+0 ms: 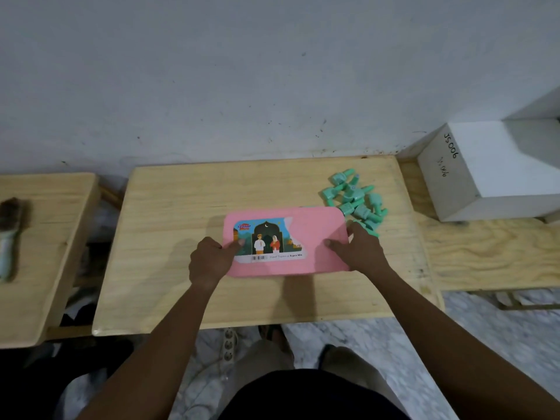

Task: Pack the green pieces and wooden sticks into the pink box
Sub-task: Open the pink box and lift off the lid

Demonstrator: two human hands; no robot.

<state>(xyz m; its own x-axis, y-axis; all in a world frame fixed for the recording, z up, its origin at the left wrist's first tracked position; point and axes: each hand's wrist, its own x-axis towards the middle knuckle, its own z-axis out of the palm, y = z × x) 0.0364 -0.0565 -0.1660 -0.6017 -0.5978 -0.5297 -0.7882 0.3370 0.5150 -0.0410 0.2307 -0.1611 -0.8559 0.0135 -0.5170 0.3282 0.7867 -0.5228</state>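
Both hands, left hand and right hand, clamp the closed pink box at mid-counter; next, lift its lid before loading the green pieces far right.

Bare forearms, no sleeves, dark shorts.
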